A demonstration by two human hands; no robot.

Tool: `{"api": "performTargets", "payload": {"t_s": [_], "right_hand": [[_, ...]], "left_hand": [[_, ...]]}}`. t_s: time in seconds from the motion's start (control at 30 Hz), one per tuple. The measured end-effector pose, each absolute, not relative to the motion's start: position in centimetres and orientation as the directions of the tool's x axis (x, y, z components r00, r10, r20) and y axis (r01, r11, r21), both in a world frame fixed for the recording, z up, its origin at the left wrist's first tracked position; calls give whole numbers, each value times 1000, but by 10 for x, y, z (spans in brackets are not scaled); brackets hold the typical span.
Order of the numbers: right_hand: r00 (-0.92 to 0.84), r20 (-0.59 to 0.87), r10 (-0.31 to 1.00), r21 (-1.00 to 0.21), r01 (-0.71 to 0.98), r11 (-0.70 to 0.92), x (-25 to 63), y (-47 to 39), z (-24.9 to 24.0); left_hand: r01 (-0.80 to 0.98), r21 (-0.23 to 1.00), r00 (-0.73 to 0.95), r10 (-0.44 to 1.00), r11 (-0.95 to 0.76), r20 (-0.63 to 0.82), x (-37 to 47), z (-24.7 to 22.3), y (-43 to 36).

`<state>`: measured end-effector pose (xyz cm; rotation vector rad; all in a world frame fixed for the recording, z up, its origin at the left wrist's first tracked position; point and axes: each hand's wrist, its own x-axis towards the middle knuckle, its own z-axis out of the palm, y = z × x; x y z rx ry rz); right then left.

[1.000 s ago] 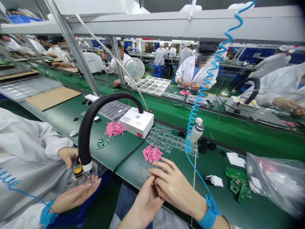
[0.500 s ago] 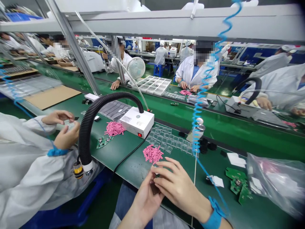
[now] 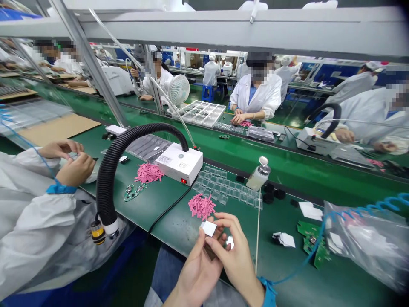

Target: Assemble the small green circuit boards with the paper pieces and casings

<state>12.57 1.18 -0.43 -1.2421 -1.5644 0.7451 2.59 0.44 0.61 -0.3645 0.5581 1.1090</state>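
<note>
Presently: one white-faced square (image 3: 209, 229), gripped by the fingers of left hand (image 3: 198, 273) and right hand (image 3: 238, 252), was held by the near edge of the bench (image 3: 174, 224). One brown piece (image 3: 209, 254) lay below it. Risk: a slack fingertip hold could have dropped either past that edge.

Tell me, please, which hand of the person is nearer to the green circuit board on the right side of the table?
Right. The right hand is to the left of the green circuit board, apart from it; the left hand is farther left.
</note>
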Motion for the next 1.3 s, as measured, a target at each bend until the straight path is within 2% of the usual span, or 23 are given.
{"api": "performTargets", "payload": {"t_s": [0.13, 0.3, 0.4, 0.5, 0.57, 0.63, 1.3], "right_hand": [[19, 335, 942, -900, 304, 314, 126, 11, -4], [173, 395, 902, -913, 186, 364, 138, 9, -3], [138, 468, 873, -846, 355, 397, 147, 6, -4], [-70, 548, 834, -655, 584, 480, 149, -1, -9], [-161, 588, 793, -532, 661, 529, 145, -6, -13], [-172, 616, 769, -475, 697, 536, 141, -10, -16], [-117, 604, 788, -497, 717, 488, 131, -7, -18]], "left_hand": [[-912, -21, 347, 744, 410, -571, 28, 5, 3], [-912, 106, 268, 770, 397, -579, 25, 7, 7], [-921, 179, 173, 775, 346, -608, 22, 7, 13], [-920, 242, 94, 772, 309, -629, 21, 5, 17], [-920, 254, 79, 773, 300, -629, 22, 3, 19], [-924, 247, 79, 777, 293, -625, 25, 1, 20], [-921, 247, 104, 801, 301, -589, 38, -7, 20]]}}
